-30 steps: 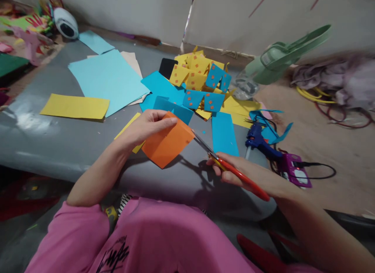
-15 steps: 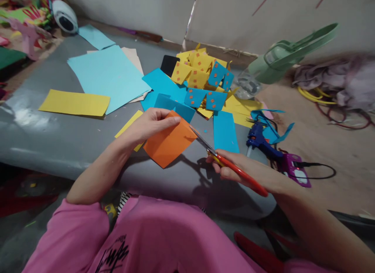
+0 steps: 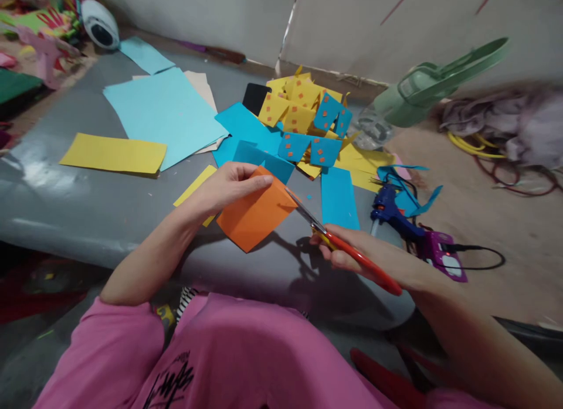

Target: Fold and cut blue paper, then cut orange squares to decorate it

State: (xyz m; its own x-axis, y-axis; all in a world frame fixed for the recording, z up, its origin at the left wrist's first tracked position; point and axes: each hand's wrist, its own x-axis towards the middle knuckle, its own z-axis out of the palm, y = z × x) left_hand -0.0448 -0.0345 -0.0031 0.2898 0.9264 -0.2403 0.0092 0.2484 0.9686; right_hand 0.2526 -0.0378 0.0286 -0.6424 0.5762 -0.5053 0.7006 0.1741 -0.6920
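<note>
My left hand pinches the top edge of a folded orange paper, holding it above the grey table. My right hand grips red-handled scissors. Their metal blades meet the orange paper's right edge. Just behind lies a heap of blue and yellow paper pieces dotted with small orange squares. A blue paper rectangle lies flat beside the scissors.
A large light-blue sheet and a yellow strip lie at the left. A blue glue gun with a purple plug sits at the right. A green fan and tangled cables are on the floor.
The scissor blades have worked slightly further into the orange paper's right edge. Both hands stay almost where they were.
</note>
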